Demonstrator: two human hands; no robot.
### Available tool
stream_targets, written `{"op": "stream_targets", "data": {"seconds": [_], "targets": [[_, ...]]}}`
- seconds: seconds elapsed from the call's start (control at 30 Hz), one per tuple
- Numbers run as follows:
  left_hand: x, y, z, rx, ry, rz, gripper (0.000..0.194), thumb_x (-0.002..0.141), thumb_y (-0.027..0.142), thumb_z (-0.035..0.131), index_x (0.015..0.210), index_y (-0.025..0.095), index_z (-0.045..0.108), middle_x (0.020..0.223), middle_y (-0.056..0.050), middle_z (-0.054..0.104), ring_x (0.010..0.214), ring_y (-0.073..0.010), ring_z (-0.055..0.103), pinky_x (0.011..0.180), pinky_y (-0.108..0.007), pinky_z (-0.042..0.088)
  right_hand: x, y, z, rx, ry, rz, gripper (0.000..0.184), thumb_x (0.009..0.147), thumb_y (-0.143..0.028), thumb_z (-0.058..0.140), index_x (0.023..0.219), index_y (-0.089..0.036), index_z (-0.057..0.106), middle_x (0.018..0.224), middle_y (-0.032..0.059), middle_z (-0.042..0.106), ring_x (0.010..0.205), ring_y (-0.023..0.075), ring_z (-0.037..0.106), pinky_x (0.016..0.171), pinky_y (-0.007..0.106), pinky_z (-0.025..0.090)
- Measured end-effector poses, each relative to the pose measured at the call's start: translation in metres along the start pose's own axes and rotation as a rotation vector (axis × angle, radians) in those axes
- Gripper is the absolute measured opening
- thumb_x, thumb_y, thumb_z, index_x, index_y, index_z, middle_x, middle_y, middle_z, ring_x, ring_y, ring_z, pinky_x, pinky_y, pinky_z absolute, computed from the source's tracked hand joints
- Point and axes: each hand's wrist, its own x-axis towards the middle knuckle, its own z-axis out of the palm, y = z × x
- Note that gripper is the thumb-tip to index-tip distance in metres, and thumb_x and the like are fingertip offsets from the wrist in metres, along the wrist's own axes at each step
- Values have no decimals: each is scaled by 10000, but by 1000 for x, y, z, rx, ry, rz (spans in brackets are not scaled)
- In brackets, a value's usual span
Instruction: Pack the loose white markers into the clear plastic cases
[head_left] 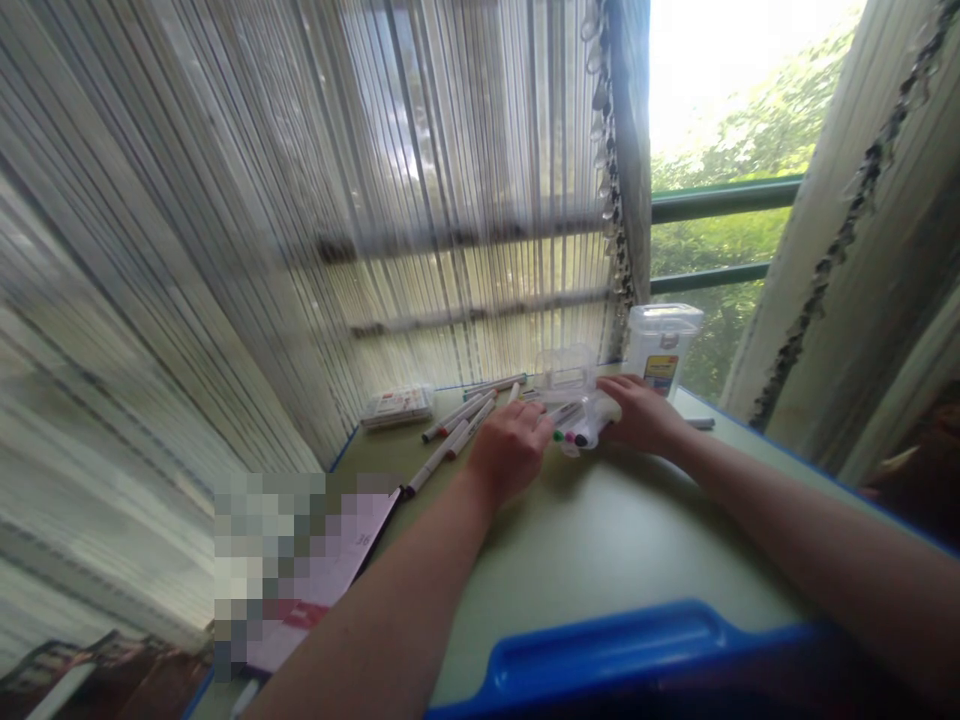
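Observation:
A clear plastic marker case lies on the table with its see-through lid standing up at the back. Several markers are inside, with green, pink and black ends facing me. My right hand is wrapped around the case's right side. At the left edge of the case is my left hand, its fingers bent and drawn together; what they hold is hidden. Loose white markers with coloured ends are scattered behind and left of my left hand. One dark-ended marker lies closest to my left forearm.
Behind my right hand stands a tall clear container with a yellow label. A flat clear box sits at the back left. A pink-white pad lies left. The table's blue moulded edge is near me; string curtains hang behind.

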Motion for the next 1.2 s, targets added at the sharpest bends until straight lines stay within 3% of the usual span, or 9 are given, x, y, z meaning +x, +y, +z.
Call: {"op": "stream_targets", "data": {"seconds": [0.67, 1.2], "targets": [[1, 3, -5, -33, -187, -30, 128, 834, 210, 515, 796, 152, 622, 813, -80, 661, 757, -209, 615, 657, -322, 466, 0, 0, -1, 2, -22, -37, 638, 617, -252, 722, 1236, -206, 576, 1217, 132, 619, 1116, 342, 535, 893, 481, 485], [1, 3, -5, -45, -205, -47, 147, 841, 224, 503, 799, 149, 623, 796, -79, 660, 722, -200, 638, 605, -306, 471, 0, 1, 0, -7, -17, -55, 628, 616, -239, 724, 1227, -213, 578, 1211, 112, 626, 1116, 335, 534, 893, 468, 496]]}}
